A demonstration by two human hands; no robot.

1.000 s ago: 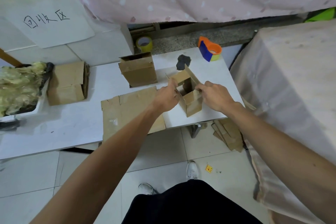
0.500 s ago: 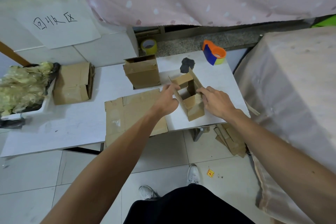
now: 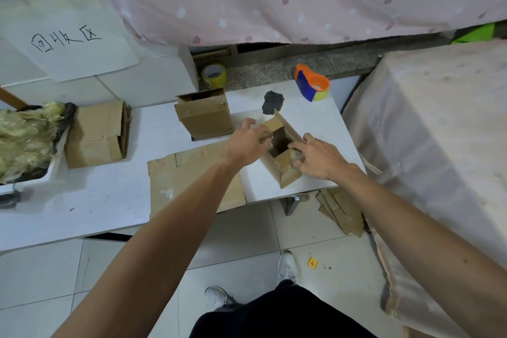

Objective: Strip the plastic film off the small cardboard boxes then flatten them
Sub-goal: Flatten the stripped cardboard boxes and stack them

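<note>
I see the small cardboard box [image 3: 284,164] standing upright at the centre right of the frame, on the right end of the white table [image 3: 96,200]. Its top is open, its flaps are raised, and no film shows on it.

- Left hand [image 3: 247,143]: fingers curled onto the box's left flap, holding it at the edge, thumb raised.
- Right hand [image 3: 319,158]: fingers bent over the box's right wall and flap, gripping the cardboard, index finger extended along the top edge.

Just left of the box, under my left forearm, a flattened cardboard sheet [image 3: 186,173] lies on the table and overhangs its near edge. A second upright box [image 3: 204,115] stands above it, top open. A folded box [image 3: 96,134] lies at the centre left, beside a heap of crumpled film [image 3: 24,137] at the left edge.

At the table's far side – upper centre of the frame – sit a dark scrap [image 3: 273,101] and an orange-and-blue tape dispenser [image 3: 312,85]. A yellow tape roll [image 3: 214,74] stands beyond the table. A paper sign [image 3: 74,44] with handwriting lies in the upper left. Cardboard pieces [image 3: 340,208] lie on the floor below the table's right end.
</note>
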